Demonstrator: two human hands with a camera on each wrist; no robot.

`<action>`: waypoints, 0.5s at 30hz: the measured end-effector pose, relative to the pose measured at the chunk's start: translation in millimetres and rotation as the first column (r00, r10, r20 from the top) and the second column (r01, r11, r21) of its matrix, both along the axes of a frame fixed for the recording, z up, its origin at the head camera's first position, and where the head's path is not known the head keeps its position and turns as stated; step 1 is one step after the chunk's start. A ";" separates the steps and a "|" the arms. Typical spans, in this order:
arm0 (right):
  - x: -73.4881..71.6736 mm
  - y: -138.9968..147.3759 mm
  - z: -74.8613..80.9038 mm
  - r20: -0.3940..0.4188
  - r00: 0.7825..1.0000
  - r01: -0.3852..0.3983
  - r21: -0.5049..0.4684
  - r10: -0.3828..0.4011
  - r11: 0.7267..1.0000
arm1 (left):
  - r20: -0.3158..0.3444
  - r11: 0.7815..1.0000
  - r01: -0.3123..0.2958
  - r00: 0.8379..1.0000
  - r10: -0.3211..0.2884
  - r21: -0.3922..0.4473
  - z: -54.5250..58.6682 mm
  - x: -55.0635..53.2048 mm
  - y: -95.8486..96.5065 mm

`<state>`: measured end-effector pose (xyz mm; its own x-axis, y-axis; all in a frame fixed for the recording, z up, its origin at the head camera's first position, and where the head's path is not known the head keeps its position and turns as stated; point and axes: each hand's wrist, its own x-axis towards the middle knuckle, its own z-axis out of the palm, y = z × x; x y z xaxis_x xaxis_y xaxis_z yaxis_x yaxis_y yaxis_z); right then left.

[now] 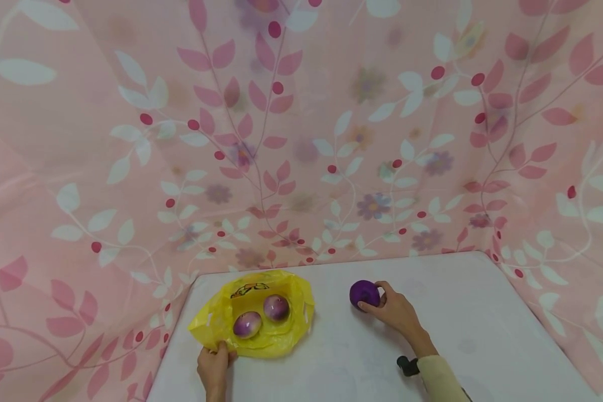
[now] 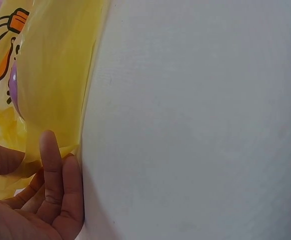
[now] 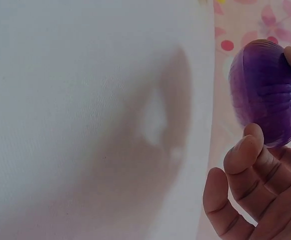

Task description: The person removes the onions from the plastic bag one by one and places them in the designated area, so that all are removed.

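Note:
A yellow plastic bag (image 1: 221,332) with a printed cartoon lies spread on the left of the table, its mouth open. Inside it rest two glossy, round purple-and-cream vegetables (image 1: 248,325), kind unclear. At the bag's near left edge, my left hand (image 1: 214,365) pinches the thin plastic (image 2: 60,75) between thumb and fingers. To the right of the bag, my right hand (image 1: 398,312) holds a dark purple onion (image 3: 268,92) between its thumb and fingers. In the right wrist view the onion is raised off the white surface, with a shadow cast there.
The white-covered table (image 1: 331,363) has its far edge against a pink floral cloth (image 1: 311,139), which also rises on both sides. A black wrist mount (image 1: 408,366) sits by my right sleeve.

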<state>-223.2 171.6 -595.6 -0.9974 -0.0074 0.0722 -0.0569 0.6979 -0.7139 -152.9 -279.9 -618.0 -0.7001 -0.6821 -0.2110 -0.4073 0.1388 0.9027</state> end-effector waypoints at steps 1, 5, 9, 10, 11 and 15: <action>-1.1 1.5 -0.9 0.004 1.000 0.008 -0.004 -0.008 1.000 | -0.002 1.000 0.001 1.000 -0.001 -0.001 0.1 0.0 0.2; -5.7 7.4 -4.3 0.037 0.999 0.036 -0.012 -0.036 0.999 | -0.003 1.000 0.005 1.000 -0.005 0.003 0.3 -0.2 1.0; -11.6 12.0 -7.1 0.058 0.997 0.048 -0.002 -0.048 0.999 | -0.002 1.000 0.004 1.000 -0.004 0.006 0.1 0.0 0.6; -13.2 13.0 -8.0 0.062 0.997 0.054 0.005 -0.054 0.999 | -0.004 1.000 0.002 1.000 -0.002 0.005 -0.1 -0.1 0.5; -14.8 14.1 -9.1 0.068 0.996 0.057 0.013 -0.058 0.998 | -0.007 1.000 0.002 1.000 -0.002 0.006 -0.3 0.0 0.1; -19.3 17.9 -12.1 0.089 0.992 0.081 0.042 -0.085 0.996 | -0.007 1.000 0.003 1.000 -0.003 0.009 -0.8 0.1 -0.1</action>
<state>-242.6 189.5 -607.7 -0.9971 0.0748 -0.0171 0.0662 0.7247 -0.6859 -152.8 -279.9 -618.8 -0.7034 -0.6784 -0.2123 -0.4009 0.1320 0.9066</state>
